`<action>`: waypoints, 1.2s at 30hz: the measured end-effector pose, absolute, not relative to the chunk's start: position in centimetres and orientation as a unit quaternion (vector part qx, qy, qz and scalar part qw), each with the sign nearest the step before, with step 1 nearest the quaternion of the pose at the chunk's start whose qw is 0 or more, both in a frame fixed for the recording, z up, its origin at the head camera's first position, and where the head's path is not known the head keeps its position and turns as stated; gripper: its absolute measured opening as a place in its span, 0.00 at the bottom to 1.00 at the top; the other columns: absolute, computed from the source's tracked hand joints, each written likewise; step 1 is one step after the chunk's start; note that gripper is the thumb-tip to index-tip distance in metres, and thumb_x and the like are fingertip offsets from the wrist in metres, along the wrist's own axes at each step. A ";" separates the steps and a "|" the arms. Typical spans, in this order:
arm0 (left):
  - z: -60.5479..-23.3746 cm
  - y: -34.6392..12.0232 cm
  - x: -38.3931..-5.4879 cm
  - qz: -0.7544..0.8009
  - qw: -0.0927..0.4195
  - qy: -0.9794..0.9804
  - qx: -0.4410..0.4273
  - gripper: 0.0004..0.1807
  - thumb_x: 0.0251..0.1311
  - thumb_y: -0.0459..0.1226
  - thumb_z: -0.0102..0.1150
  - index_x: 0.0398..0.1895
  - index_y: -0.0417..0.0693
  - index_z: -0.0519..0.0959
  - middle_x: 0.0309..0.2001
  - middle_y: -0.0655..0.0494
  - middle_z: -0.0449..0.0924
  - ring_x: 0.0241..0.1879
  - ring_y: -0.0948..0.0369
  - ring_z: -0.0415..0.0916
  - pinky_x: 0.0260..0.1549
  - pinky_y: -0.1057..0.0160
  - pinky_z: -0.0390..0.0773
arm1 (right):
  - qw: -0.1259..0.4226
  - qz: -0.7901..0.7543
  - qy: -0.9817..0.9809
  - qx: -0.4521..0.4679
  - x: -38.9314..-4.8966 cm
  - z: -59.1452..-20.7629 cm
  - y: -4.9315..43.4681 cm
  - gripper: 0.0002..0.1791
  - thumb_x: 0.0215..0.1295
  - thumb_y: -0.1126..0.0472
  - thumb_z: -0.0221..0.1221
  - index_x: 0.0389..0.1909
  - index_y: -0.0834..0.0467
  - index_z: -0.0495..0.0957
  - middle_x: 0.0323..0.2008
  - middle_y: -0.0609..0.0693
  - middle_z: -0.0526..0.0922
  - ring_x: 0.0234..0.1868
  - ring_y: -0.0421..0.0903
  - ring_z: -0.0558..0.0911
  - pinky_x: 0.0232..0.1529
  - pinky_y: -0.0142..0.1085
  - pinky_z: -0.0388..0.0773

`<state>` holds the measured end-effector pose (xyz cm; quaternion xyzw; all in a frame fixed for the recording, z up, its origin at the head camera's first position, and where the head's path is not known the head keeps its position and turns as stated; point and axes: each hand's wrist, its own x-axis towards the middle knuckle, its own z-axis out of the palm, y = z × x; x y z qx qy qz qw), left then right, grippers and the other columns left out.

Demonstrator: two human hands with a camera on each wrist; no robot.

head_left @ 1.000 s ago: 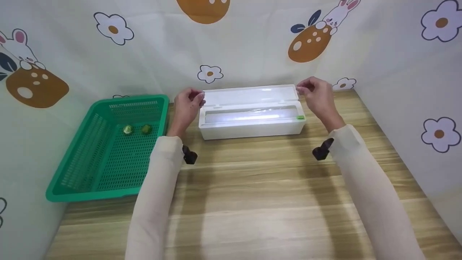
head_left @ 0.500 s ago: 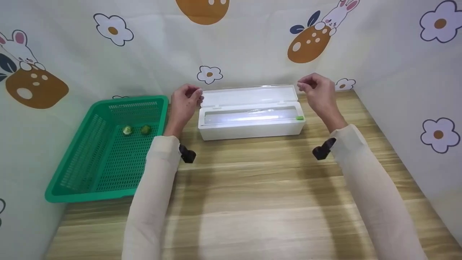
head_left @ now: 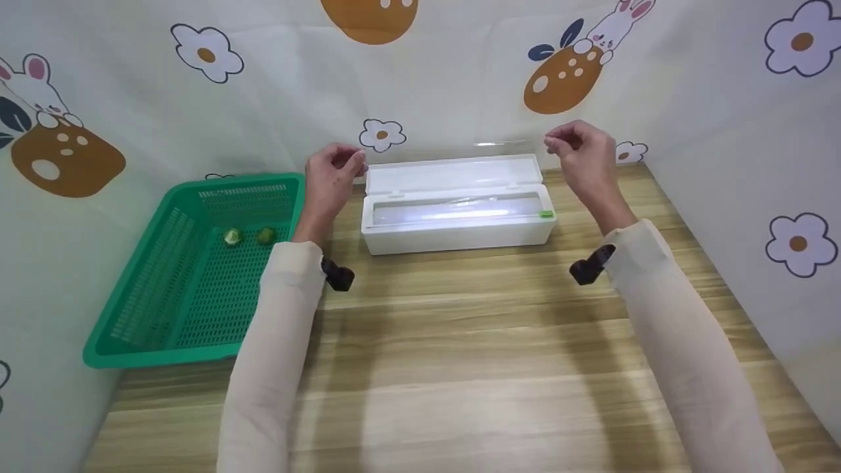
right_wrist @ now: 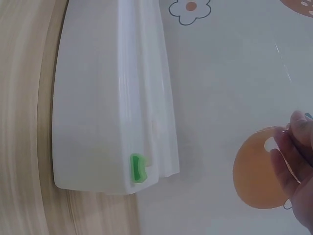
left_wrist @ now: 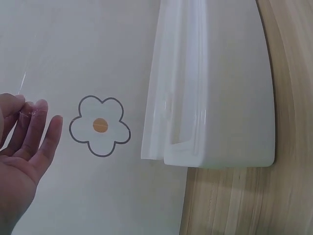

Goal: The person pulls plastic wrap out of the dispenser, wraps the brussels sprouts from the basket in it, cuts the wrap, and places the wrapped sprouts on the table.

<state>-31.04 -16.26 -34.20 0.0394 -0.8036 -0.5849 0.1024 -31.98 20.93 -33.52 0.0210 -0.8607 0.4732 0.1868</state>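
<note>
A long white cling film box [head_left: 460, 240] stands at the back of the table, its lid [head_left: 453, 175] tipped back and a shiny roll inside. My left hand [head_left: 328, 184] is off the box's left end, thumb and fingertips pinching a corner of clear cling film. Beyond the right end, my right hand [head_left: 585, 161] pinches the other corner. The film [head_left: 500, 143] shows as a thin glint stretched between the hands above the lid. In the left wrist view, transparent film [left_wrist: 23, 82] runs up from the fingertips. A green slide cutter [right_wrist: 138, 168] sits at the box's right end.
To the left is a green plastic basket [head_left: 151, 359] with two small green and whitish round pieces [head_left: 250, 236] in it. A patterned cloth wall [head_left: 447, 79] rises right behind the box. The wooden table [head_left: 460, 341] stretches in front.
Both hands have risen and moved slightly outward, away from the box lid. The film's glinting edge now shows higher, above the lid. The box and basket have stayed put.
</note>
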 end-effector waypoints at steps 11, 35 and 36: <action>-33.0 -16.4 -30.9 -0.593 0.130 -0.794 0.021 0.14 0.68 0.41 0.59 0.53 0.45 0.81 0.46 0.49 0.82 0.42 0.60 0.83 0.51 0.66 0.83 | 0.212 0.478 -0.851 0.035 -31.7 -32.4 20.9 0.11 0.70 0.57 0.61 0.46 0.59 0.83 0.38 0.46 0.85 0.37 0.36 0.81 0.41 0.22 0.77; -30.9 -16.8 -30.5 -0.614 0.142 -0.776 -0.010 0.16 0.66 0.42 0.62 0.51 0.44 0.82 0.46 0.46 0.82 0.42 0.59 0.81 0.47 0.67 0.84 | 0.241 0.508 -0.826 0.032 -31.7 -30.5 20.7 0.11 0.68 0.56 0.63 0.45 0.58 0.84 0.38 0.44 0.85 0.37 0.36 0.82 0.43 0.22 0.78; -30.9 -16.8 -30.5 -0.614 0.144 -0.776 -0.011 0.15 0.66 0.42 0.62 0.51 0.44 0.82 0.46 0.46 0.82 0.42 0.59 0.81 0.46 0.67 0.85 | 0.240 0.508 -0.826 0.032 -31.7 -30.5 20.6 0.12 0.68 0.56 0.63 0.46 0.58 0.84 0.38 0.44 0.85 0.37 0.36 0.82 0.44 0.22 0.78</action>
